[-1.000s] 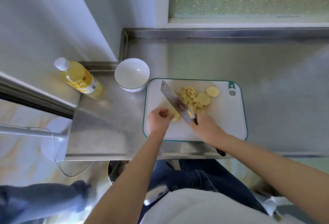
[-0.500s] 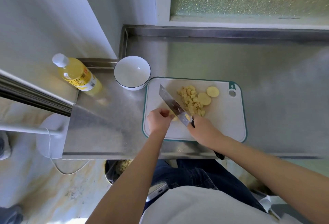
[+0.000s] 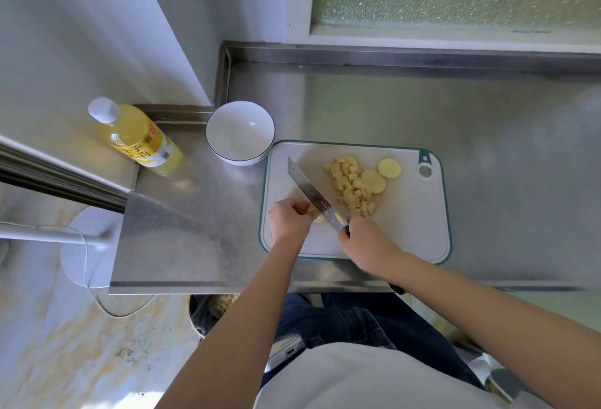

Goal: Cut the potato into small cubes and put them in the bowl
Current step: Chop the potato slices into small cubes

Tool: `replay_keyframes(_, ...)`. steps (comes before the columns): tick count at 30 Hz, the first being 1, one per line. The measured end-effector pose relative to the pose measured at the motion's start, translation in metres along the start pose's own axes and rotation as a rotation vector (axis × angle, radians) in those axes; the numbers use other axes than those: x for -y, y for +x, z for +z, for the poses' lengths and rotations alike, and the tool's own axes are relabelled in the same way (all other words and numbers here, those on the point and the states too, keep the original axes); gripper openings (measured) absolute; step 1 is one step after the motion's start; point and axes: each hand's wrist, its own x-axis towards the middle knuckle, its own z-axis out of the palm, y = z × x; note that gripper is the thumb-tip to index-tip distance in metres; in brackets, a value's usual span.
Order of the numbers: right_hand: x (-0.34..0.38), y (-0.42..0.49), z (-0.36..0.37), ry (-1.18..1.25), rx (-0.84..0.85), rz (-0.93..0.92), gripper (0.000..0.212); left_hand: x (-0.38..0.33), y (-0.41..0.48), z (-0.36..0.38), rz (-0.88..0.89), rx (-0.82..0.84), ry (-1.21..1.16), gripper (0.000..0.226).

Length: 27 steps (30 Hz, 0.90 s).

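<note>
On the white cutting board (image 3: 406, 233) lies a heap of small potato cubes (image 3: 349, 186), with two round potato slices (image 3: 380, 176) to its right. My left hand (image 3: 287, 220) pinches a small potato piece (image 3: 318, 218) against the board, mostly hidden by my fingers. My right hand (image 3: 364, 242) grips the handle of a cleaver (image 3: 313, 195), whose blade runs diagonally up-left, right beside the held piece. An empty white bowl (image 3: 240, 132) stands just off the board's upper-left corner.
A bottle of yellow liquid (image 3: 136, 137) stands left of the bowl on the steel counter (image 3: 195, 229). A wall corner and a raised counter rim (image 3: 390, 57) lie behind. Below the counter edge a bin (image 3: 211, 311) holds peelings.
The knife and my right hand shifted slightly left along the potato piece; my left hand stayed on it. The camera view tilted a little.
</note>
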Motion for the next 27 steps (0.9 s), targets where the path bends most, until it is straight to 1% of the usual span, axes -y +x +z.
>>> replay_keyframes(2,-0.001,0.003,0.003,0.002,0.004,0.011,0.032,0.001,0.000,0.000,0.007,-0.005,0.007,0.021)
replay_keyframes(5,-0.004,0.005,0.009,0.005,-0.004,-0.002,0.018,0.001,0.000,0.000,0.015,-0.009,0.013,0.021)
replay_keyframes(7,-0.005,0.004,0.009,0.002,-0.011,-0.019,0.014,0.001,-0.001,0.000,0.021,-0.010,0.018,0.021)
replay_keyframes(12,-0.004,0.000,0.007,0.018,-0.025,-0.051,0.013,0.003,-0.002,-0.001,0.051,0.002,0.034,0.017)
replay_keyframes(15,-0.005,0.001,0.007,0.024,-0.025,-0.054,0.013,0.003,-0.004,0.000,0.066,-0.020,0.026,0.018)
replay_keyframes(17,-0.006,0.003,0.004,0.039,-0.020,-0.042,0.018,0.004,-0.006,-0.001,0.094,-0.032,0.024,0.018)
replay_keyframes(19,-0.007,0.003,-0.001,0.044,-0.022,-0.038,0.028,0.006,-0.007,-0.002,0.138,-0.027,0.030,0.019)
replay_keyframes(21,-0.008,0.001,-0.004,0.079,-0.036,-0.062,0.032,0.007,-0.005,-0.004,0.185,-0.006,0.054,0.020)
replay_keyframes(24,-0.013,-0.008,-0.010,0.169,-0.100,-0.089,0.027,0.006,0.002,-0.010,0.256,0.054,0.106,0.026)
replay_keyframes(25,-0.015,-0.010,-0.012,0.202,-0.125,-0.089,0.024,0.005,0.005,-0.013,0.295,0.085,0.148,0.029)
replay_keyframes(27,-0.019,-0.012,-0.017,0.252,-0.168,-0.081,0.023,0.000,0.010,-0.019,0.401,0.178,0.306,0.037)
